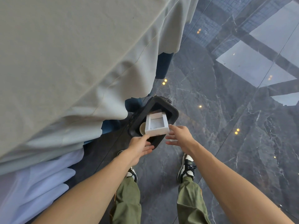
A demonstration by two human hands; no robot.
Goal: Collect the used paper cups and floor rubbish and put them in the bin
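A black rectangular bin (174,114) stands on the dark marble floor beside the draped table. A white open cardboard box (156,124) lies tilted across the bin's mouth, partly inside. Next to it, inside the bin at the left, a paper cup (142,128) shows its pale rim. My left hand (139,149) is at the box's near left corner, thumb on its front edge and fingers below it. My right hand (179,135) hovers at the box's near right corner with fingers spread, the fingertip just at the box.
A table under a grey-green cloth (68,62) fills the left and overhangs close to the bin, with a lilac cloth (37,183) and a blue skirt (162,65) beneath. My two shoes stand just behind the bin. Glossy floor (234,126) stretches to the right.
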